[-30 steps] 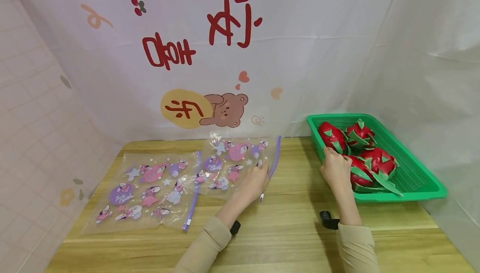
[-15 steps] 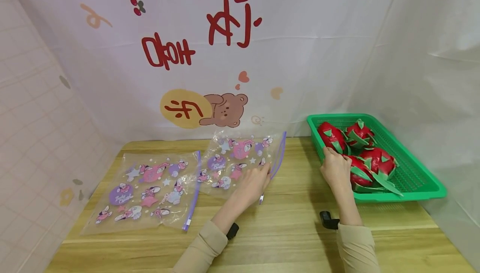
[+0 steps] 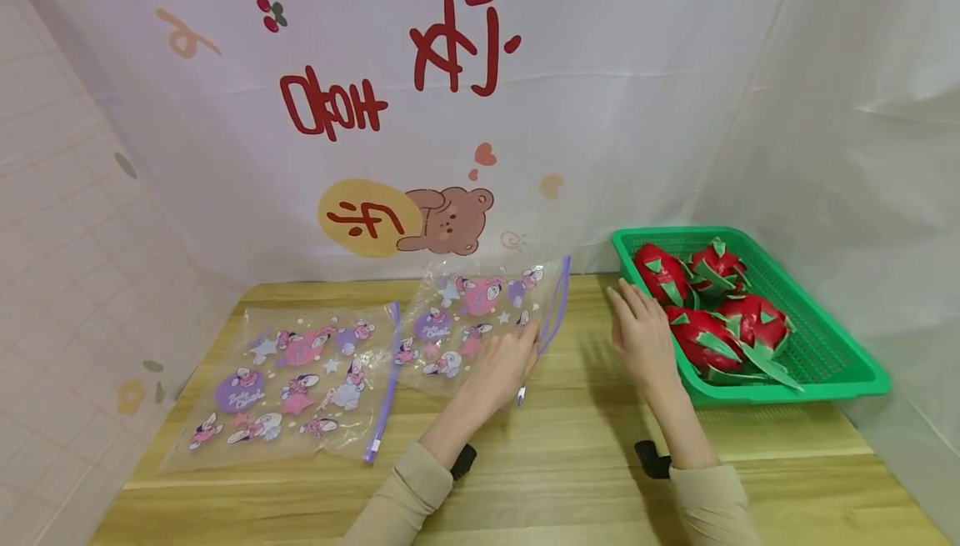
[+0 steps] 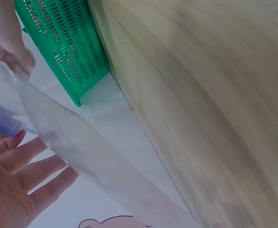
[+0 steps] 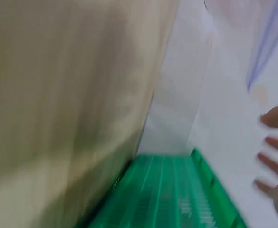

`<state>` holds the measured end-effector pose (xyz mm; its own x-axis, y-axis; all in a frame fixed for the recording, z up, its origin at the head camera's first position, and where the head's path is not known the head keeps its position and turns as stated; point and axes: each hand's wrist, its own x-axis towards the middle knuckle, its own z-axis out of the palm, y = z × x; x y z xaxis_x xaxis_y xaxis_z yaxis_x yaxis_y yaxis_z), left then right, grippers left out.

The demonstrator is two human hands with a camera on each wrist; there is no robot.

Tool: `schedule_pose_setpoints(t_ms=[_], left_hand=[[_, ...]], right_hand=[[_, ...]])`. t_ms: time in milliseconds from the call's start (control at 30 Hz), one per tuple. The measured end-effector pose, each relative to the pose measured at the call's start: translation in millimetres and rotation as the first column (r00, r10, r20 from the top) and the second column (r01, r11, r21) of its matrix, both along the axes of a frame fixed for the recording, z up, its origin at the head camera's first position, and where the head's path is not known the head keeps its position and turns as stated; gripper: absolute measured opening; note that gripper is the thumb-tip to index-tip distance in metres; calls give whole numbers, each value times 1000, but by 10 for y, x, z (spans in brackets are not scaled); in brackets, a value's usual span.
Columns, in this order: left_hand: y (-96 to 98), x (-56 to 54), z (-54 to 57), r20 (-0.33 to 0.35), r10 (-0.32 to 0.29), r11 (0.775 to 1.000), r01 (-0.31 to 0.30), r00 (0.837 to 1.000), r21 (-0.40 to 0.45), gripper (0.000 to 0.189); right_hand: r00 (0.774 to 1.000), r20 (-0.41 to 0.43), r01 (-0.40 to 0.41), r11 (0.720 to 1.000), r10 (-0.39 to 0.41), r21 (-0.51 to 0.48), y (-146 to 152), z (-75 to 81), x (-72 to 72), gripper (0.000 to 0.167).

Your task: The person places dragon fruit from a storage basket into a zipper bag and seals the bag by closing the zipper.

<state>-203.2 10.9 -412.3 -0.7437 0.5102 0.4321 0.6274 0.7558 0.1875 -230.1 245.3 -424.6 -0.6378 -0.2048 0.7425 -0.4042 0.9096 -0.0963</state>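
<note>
My left hand [image 3: 501, 363] pinches the purple-edged side of a clear printed zip bag [image 3: 480, 296] on the table. That edge is raised, and its two purple strips bow apart. In the left wrist view, the fingers [image 4: 39, 173] spread out behind the clear film, near the purple zip [image 4: 1, 118]. Just left of the green basket [image 3: 832, 354], my right hand [image 3: 643, 333] hovers with its fingers stretched out and nothing in it. Several red dragon fruits [image 3: 753, 321] with green leaf tips lie in the basket.
A second printed zip bag [image 3: 300, 388] lies flat on the wooden table [image 3: 570, 471] at the left, its purple zip side facing right. White printed sheeting [image 3: 600, 112] stands behind the table and along both sides.
My right hand has let go of the basket's left rim and moved left toward the bag. The left hand has shifted the bag slightly right, and its purple edges have spread apart.
</note>
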Motion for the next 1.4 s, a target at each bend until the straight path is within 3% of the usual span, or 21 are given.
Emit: schedule_pose_setpoints(t_ms=[100, 167, 400, 600, 733, 867, 933, 967, 1033, 1167, 1233, 1300, 1400], left_hand=[[-4, 0, 18, -4, -9, 1000, 9, 1000, 7, 8], [-3, 1, 28, -10, -10, 1000, 10, 1000, 1, 9], [-20, 35, 66, -42, -16, 1000, 16, 999, 1, 10], [-78, 104, 104, -126, 11, 998, -18, 992, -62, 18], [-94, 152, 121, -263, 44, 989, -79, 964, -125, 18], [-129, 164, 160, -415, 62, 980, -134, 908, -144, 17], [-160, 144, 185, -466, 80, 979, -157, 881, -129, 20], [-175, 136, 195, -474, 89, 980, -163, 876, -116, 21], [-201, 129, 204, -460, 101, 983, -159, 882, -88, 24], [-219, 184, 178, -308, 36, 998, -49, 951, -33, 17], [-217, 232, 152, -236, -10, 1000, 7, 972, -13, 14], [-216, 276, 126, -202, -42, 999, 41, 979, -8, 13], [-232, 310, 85, -237, -34, 998, 22, 971, -52, 10]], right_hand=[[982, -71, -169, 981, 176, 92, -143, -39, -10, 44], [970, -67, -222, 964, 234, 148, -214, -57, -8, 45], [961, -82, -239, 940, 265, 244, -263, -87, -28, 34], [920, -147, -305, 898, 364, 317, -161, -145, -58, 21], [889, -164, -347, 862, 428, 370, -105, -177, -35, 7], [861, -208, -368, 851, 463, 375, -98, -181, 8, 32], [852, -232, -367, 851, 470, 376, -113, -173, 26, 30], [850, -239, -364, 851, 470, 379, -121, -167, 34, 30], [845, -254, -356, 850, 470, 388, -136, -159, 44, 28], [847, -276, -330, 856, 454, 397, -155, -148, 57, 25], [850, -283, -318, 862, 443, 394, -157, -145, 61, 25], [854, -283, -314, 867, 436, 388, -156, -143, 66, 26], [861, -265, -316, 866, 433, 389, -156, -141, 75, 28]])
